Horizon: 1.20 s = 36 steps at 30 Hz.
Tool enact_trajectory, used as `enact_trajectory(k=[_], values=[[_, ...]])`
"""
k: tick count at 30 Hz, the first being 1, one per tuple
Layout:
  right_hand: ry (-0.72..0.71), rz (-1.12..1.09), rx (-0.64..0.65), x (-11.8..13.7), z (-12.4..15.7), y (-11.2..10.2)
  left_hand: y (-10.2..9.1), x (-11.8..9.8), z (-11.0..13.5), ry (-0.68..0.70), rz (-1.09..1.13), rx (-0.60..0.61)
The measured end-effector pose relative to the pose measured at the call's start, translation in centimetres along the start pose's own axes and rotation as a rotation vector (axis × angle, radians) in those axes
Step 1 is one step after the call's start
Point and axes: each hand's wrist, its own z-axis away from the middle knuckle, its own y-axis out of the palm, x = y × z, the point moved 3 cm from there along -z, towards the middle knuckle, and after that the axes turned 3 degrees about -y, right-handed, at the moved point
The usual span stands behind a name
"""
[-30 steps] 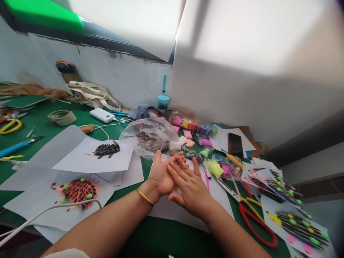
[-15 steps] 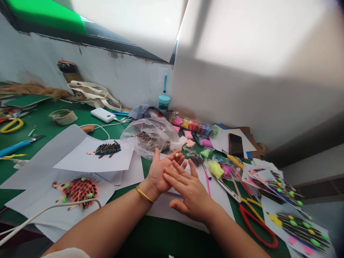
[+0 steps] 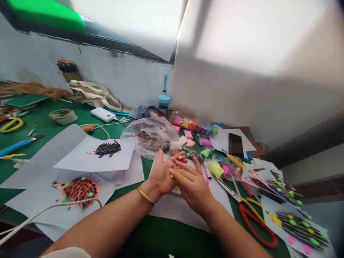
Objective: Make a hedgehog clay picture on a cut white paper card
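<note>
My left hand (image 3: 164, 175) lies palm up with its fingers stretched out. A small yellow clay ball (image 3: 180, 157) rests on those fingers. Over the left palm, my right hand (image 3: 192, 184) slants palm down with its fingers extended. At the right fingertips another yellow clay ball (image 3: 172, 176) shows against the left palm. Beneath both hands is a white paper sheet (image 3: 172, 209), with a bit of yellow on it mostly hidden by the hands. Just beyond the fingers sits a clear plastic bag (image 3: 129, 130) of striped seeds.
To the left lie a blue seed hedgehog (image 3: 108, 147) and a pink one (image 3: 80, 191) on paper, crossed by a white cable (image 3: 48, 208). Red-handled scissors (image 3: 249, 222), a yellow clay pack (image 3: 215, 169) and a seed-covered picture (image 3: 301, 227) lie right. A phone (image 3: 235, 145) is behind.
My right hand has shifted slightly right and down across the left palm, and a second yellow ball now shows at its fingertips. The left hand has moved slightly right.
</note>
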Motion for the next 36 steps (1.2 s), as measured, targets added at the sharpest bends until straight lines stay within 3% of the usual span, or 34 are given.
enact_trajectory(k=[7,13,18,22,24,30,36], values=[[0.119,-0.061,-0.073,-0.8,0.0,-0.8,0.7,0.0,0.1,0.041,-0.003,-0.020],[0.394,-0.033,-0.260,-5.4,1.3,-4.0,0.2,-1.5,-0.3,0.287,-0.122,-0.095],[0.586,-0.106,-0.072,-7.8,2.0,-3.4,-0.3,-2.1,-0.7,0.352,-0.152,-0.141],[0.544,-0.094,0.160,-7.8,1.9,-1.9,-0.8,-2.2,-0.8,0.337,-0.121,-0.159],[0.520,-0.066,0.209,-7.6,1.8,-1.4,-1.0,-2.1,-0.9,0.338,-0.113,-0.148],[0.497,-0.017,0.270,-7.4,1.9,0.2,-0.6,-1.9,-0.8,0.357,-0.171,-0.107],[0.351,0.052,0.171,-7.5,2.2,1.0,-0.9,-1.8,-1.0,0.319,-0.133,-0.115]])
